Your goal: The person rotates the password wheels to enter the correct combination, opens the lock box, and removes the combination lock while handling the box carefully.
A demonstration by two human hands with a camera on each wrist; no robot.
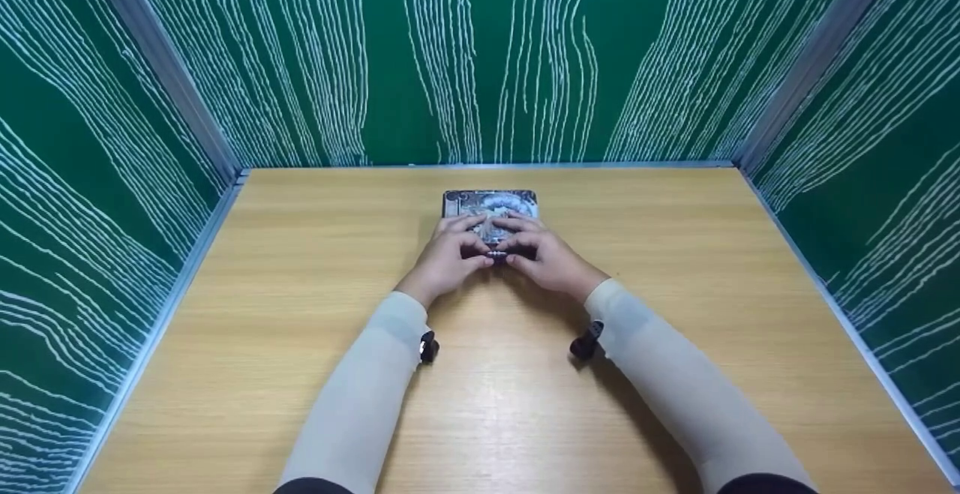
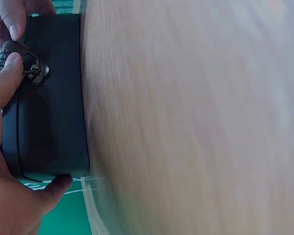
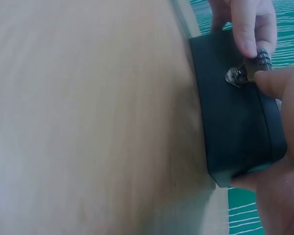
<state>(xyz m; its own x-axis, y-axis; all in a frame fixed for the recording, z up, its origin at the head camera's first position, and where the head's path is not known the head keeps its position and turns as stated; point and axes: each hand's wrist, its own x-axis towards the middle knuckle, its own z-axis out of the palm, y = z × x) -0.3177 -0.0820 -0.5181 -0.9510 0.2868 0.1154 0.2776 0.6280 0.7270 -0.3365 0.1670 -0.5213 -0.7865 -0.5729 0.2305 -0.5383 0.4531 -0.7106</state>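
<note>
A dark box (image 1: 491,205) with a printed picture on its lid stands near the table's far edge. On its front hangs a small bronze-coloured combination padlock (image 2: 15,47), its shackle through a metal hasp (image 2: 39,74). My left hand (image 1: 448,252) pinches one end of the padlock with the thumb on its near face, while another finger lies along the box's side. From the other side my right hand (image 1: 553,258) holds the padlock's opposite end, its thumb pressed to the lock body (image 3: 255,68). Upper fingers of both hands rest over the lid. The dial numbers are too small to read.
The wooden table (image 1: 495,396) spreads out around the box. Green panels with white wavy lines (image 1: 491,59) close off the back and both sides, with grey metal rails (image 1: 165,67) at the corners. A dark wrist device (image 1: 429,348) sits on each sleeve.
</note>
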